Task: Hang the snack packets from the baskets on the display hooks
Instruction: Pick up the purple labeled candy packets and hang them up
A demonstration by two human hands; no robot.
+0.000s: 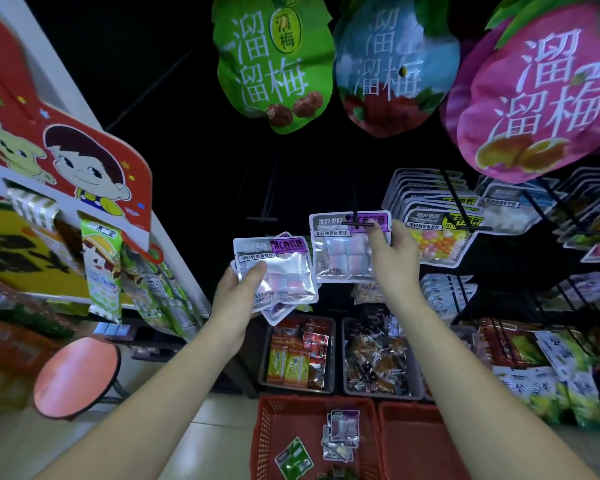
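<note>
- Right hand (394,258): raised to the rack, thumb and fingers clamped on the top right corner of one packet (343,258).
- Packet: clear front, purple label, pale cubes inside. It is held upright with its header against the tip of a black hook (361,224). The hook's end bar lies across the header. Whether the hole is fully threaded cannot be told.
- Left hand (236,299): lower and to the left, thumb on the front and fingers curled behind a stack (281,271) of like packets, gripping its lower left corner. The stack is tilted and clear of the rack.
- Neighbouring hooks to the right carry a row (437,216) of packets with coloured sweets.
- Red basket (267,434) on the floor below: a few loose packets (342,434) and one green packet (293,460) lie in it.
- Second red basket (406,441) stands just beside it on the right.
- Grey bin (297,389) behind the baskets holds mixed snacks.
- Large green bag (274,64) hangs overhead.
- Pink stool (77,375) stands at left.
</note>
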